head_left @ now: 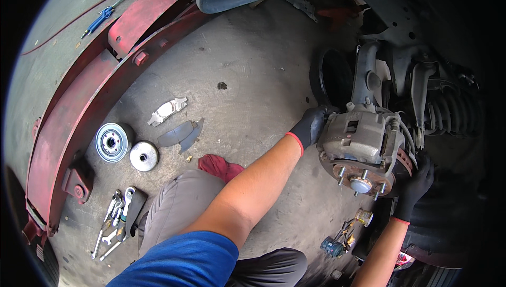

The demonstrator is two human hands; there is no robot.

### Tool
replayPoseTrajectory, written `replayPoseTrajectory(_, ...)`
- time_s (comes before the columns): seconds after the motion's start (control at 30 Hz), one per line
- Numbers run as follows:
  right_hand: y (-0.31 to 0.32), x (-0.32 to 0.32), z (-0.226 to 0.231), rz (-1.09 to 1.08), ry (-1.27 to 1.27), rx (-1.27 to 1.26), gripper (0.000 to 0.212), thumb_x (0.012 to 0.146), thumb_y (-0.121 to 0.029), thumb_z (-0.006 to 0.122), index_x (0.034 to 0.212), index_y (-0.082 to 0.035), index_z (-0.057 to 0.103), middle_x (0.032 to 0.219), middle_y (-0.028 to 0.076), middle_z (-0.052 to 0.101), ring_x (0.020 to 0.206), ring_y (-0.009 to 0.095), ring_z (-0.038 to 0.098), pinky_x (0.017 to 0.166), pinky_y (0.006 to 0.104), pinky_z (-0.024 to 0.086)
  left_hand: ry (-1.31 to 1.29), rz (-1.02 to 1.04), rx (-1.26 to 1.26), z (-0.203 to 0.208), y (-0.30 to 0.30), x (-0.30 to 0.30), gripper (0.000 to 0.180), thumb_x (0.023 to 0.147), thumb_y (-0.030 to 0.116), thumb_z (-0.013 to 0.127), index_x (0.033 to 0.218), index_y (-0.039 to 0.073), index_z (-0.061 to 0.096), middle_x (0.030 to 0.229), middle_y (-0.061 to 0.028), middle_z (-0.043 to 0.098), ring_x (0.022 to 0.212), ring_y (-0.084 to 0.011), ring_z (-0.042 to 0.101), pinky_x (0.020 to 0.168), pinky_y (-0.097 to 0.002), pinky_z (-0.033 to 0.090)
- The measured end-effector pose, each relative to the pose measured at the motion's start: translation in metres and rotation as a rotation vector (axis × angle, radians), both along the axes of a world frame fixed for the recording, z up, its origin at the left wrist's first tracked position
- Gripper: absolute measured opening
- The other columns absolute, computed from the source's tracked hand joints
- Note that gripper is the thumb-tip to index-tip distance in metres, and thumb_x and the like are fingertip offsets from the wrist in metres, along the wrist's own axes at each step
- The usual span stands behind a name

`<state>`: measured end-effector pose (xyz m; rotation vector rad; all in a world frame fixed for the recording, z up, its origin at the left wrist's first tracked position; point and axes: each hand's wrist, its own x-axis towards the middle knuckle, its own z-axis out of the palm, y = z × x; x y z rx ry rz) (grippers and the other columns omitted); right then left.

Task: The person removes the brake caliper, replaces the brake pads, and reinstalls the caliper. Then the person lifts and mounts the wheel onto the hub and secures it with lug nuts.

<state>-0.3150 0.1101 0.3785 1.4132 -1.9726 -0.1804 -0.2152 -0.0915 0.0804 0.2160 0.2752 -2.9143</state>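
Note:
A grey brake caliper (354, 135) sits over a rusty brake rotor (405, 161), whose wheel studs and hub cap (360, 184) face me. My left hand (313, 124), in a black glove with a red cuff, is closed at the caliper's left end; its fingertips pass out of sight behind the metal. At the rotor's right side, my right hand (417, 181), gloved alike, reaches up close to the caliper's lower right end. Its fingers are dark and partly hidden, so whether they grip anything does not show. A brake hose (407, 135) curves down beside the caliper.
A coil spring (448, 113) and suspension arm (369, 73) stand behind the brake. On the floor at left lie brake pads (176, 134), an oil filter (114, 142), a round metal part (144, 156), ratchets (126, 202) and a red rag (219, 168). A red lift arm (79, 97) curves past them.

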Motion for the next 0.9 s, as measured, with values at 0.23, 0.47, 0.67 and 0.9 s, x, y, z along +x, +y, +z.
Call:
replayPoseTrajectory(0.23,0.008,-0.012,0.001,0.021,-0.084,-0.027,0.058,0.076,0.003,0.065,0.133,0.005,0.06,0.13,0.024,0.063,0.117,0.038,0.065,0.101,0.0425,0.052,0.036,-0.05,-0.033,0.013,-0.001,0.008,0.026,0.098,0.026,0.064,0.112,0.005,0.068,0.105,-0.0135,0.073,0.096,-0.0271,0.071,0.092,-0.0439,0.057)
replayPoseTrajectory(0.47,0.006,-0.013,-0.004,0.037,0.012,-0.056,0.052,0.083,0.001,0.066,0.134,0.003,0.058,0.118,0.021,0.067,0.106,0.037,0.069,0.09,0.0413,0.057,0.134,-0.148,0.005,0.018,-0.004,0.011,0.028,0.102,0.027,0.058,0.117,0.005,0.068,0.113,-0.0154,0.073,0.099,-0.0286,0.072,0.094,-0.0442,0.057)
replayPoseTrajectory(0.67,0.004,-0.008,-0.003,0.041,0.172,-0.002,0.057,0.08,0.0,0.069,0.135,0.005,0.057,0.121,0.022,0.066,0.109,0.038,0.068,0.093,0.0421,0.056,0.191,-0.11,0.09,0.014,-0.003,0.009,0.026,0.102,0.024,0.058,0.117,0.004,0.067,0.113,-0.0158,0.074,0.099,-0.0292,0.073,0.093,-0.0443,0.057)
replayPoseTrajectory(0.9,0.004,-0.01,-0.002,0.041,0.013,-0.049,0.056,0.079,-0.003,0.067,0.134,0.004,0.059,0.122,0.022,0.066,0.11,0.038,0.068,0.095,0.0432,0.055,-0.052,-0.072,-0.037,0.018,-0.002,0.011,0.031,0.103,0.029,0.055,0.118,0.004,0.067,0.113,-0.015,0.074,0.1,-0.0303,0.072,0.094,-0.0446,0.057)
